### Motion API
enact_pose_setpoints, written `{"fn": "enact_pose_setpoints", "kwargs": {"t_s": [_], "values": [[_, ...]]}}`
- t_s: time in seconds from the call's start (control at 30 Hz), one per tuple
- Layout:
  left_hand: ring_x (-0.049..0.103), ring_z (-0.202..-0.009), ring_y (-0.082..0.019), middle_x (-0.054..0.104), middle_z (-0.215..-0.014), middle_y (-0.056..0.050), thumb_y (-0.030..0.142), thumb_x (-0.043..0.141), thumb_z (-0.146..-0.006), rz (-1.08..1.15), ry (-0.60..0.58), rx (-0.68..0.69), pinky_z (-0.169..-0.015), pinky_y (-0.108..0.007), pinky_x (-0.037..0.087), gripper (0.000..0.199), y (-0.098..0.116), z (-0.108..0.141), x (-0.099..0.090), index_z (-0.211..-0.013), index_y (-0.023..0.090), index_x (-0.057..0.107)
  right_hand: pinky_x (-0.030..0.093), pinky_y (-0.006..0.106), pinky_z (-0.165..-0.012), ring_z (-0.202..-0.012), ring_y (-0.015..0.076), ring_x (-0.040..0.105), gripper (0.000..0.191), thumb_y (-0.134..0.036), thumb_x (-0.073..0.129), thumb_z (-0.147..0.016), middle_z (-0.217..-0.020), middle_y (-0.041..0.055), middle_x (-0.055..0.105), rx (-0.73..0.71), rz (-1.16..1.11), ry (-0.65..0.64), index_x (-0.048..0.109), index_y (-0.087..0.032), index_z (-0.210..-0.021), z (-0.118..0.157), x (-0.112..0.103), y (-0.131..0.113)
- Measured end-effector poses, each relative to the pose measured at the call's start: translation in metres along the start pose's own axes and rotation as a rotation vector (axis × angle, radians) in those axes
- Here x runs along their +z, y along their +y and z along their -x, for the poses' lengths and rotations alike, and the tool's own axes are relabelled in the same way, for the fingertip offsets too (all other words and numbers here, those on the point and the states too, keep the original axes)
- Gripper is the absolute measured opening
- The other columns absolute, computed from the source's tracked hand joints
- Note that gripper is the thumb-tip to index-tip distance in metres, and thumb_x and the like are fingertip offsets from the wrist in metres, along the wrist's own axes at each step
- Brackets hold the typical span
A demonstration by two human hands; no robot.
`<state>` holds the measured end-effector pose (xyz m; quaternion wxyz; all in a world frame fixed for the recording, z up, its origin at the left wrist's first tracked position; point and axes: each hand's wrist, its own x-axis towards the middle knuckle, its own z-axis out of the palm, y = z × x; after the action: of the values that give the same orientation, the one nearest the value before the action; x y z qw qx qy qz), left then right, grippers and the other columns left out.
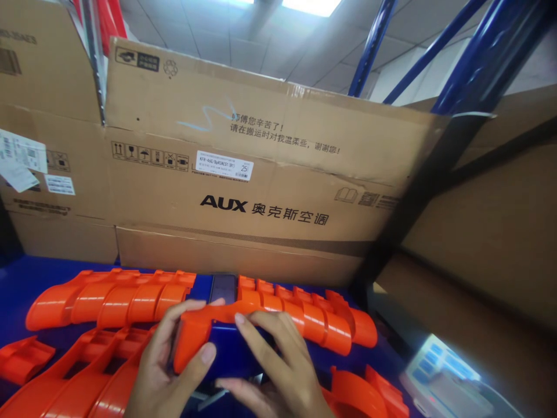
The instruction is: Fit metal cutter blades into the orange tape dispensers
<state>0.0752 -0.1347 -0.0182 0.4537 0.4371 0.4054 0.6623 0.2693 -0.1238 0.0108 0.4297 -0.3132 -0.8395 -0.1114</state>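
At the lower middle, my left hand holds the left end of an orange plastic part, its thumb on the front and its fingers behind. My right hand has its fingertips on the top edge of the same part and its thumb below, around a dark blue piece. The orange part lies against the blue piece. Rows of similar curved orange parts stand behind my hands, at the left and at the right.
A dark phone lies between the two rows on the blue surface. Cardboard with printing stands upright behind. More orange parts lie at the lower left. A device with blue-lit keys sits at the lower right.
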Motion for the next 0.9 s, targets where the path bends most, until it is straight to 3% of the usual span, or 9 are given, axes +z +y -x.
{"fn": "enact_pose_setpoints", "kwargs": {"t_s": [0.13,0.27,0.37,0.5,0.57,0.67,0.8,0.9], "values": [[0.062,-0.132,-0.037,0.064,-0.147,-0.007,0.053,0.08,-0.077,0.126,-0.108,0.042,-0.105,-0.044,0.056,0.074,-0.003,0.006,0.007,-0.145,0.037,0.054,0.059,0.041,-0.096,-0.112,0.0316,0.069,0.073,-0.055,0.077,-0.086,-0.126,0.0144,0.069,0.252,-0.25,0.128,0.055,-0.023,-0.148,0.002,0.0,-0.002],[0.054,-0.14,-0.038,0.063,-0.148,-0.01,0.041,0.085,-0.073,-0.121,-0.262,0.104,-0.117,-0.055,0.041,0.077,-0.015,0.004,0.005,-0.145,0.035,0.057,0.056,0.043,-0.102,-0.122,0.0318,0.066,0.056,-0.058,0.059,-0.097,-0.133,0.0133,0.069,0.548,-0.514,0.335,0.062,-0.023,-0.14,0.004,0.009,0.007],[0.057,-0.137,-0.037,0.065,-0.146,-0.01,0.038,0.083,-0.075,-0.161,-0.337,0.14,-0.116,-0.055,0.043,0.073,-0.019,0.002,0.004,-0.144,0.035,0.058,0.057,0.041,-0.099,-0.117,0.0297,0.068,0.051,-0.06,0.055,-0.098,-0.122,0.0107,0.075,0.725,-0.738,0.345,0.069,-0.023,-0.129,0.001,0.016,0.012],[0.067,-0.126,-0.036,0.073,-0.135,-0.012,0.033,0.081,-0.077,-0.154,-0.297,0.073,-0.107,-0.052,0.052,0.066,-0.012,0.002,0.005,-0.139,0.033,0.056,0.059,0.038,-0.089,-0.097,0.0272,0.072,0.045,-0.062,0.061,-0.095,-0.097,0.0069,0.079,0.884,-0.981,0.281,0.076,-0.021,-0.106,-0.004,0.022,0.013],[0.071,-0.118,-0.036,0.078,-0.125,-0.012,0.031,0.083,-0.076,-0.185,-0.273,0.004,-0.104,-0.052,0.055,0.068,-0.005,0.001,0.005,-0.137,0.031,0.055,0.059,0.036,-0.084,-0.089,0.0251,0.073,0.042,-0.059,0.064,-0.094,-0.089,0.0051,0.079,0.945,-1.046,0.208,0.077,-0.019,-0.097,-0.006,0.023,0.012],[0.077,-0.106,-0.033,0.082,-0.115,-0.011,0.031,0.085,-0.074,-0.196,-0.253,-0.063,-0.098,-0.048,0.06,0.068,0.01,-0.009,-0.001,-0.134,0.028,0.053,0.057,0.038,-0.09,-0.096,0.0266,0.073,0.04,-0.056,0.068,-0.092,-0.095,0.0065,0.08,0.969,-1.092,0.128,0.079,-0.018,-0.1,-0.008,0.022,0.011],[0.079,-0.101,-0.029,0.082,-0.11,-0.011,0.033,0.082,-0.079,-0.213,-0.199,-0.05,-0.093,-0.041,0.062,0.067,0.034,-0.039,-0.017,-0.136,0.024,0.047,0.053,0.045,-0.099,-0.115,0.0313,0.07,0.047,-0.061,0.065,-0.093,-0.109,0.0124,0.08,0.956,-1.032,0.18,0.08,-0.019,-0.106,-0.009,0.018,0.012],[0.078,-0.103,-0.028,0.082,-0.112,-0.01,0.042,0.079,-0.081,-0.322,-0.246,-0.049,-0.093,-0.04,0.061,0.064,0.042,-0.072,-0.034,-0.136,0.022,0.051,0.054,0.045,-0.098,-0.111,0.0308,0.072,0.046,-0.061,0.064,-0.093,-0.11,0.0133,0.08,0.945,-1.019,0.215,0.081,-0.019,-0.101,-0.009,0.013,0.015]]}}
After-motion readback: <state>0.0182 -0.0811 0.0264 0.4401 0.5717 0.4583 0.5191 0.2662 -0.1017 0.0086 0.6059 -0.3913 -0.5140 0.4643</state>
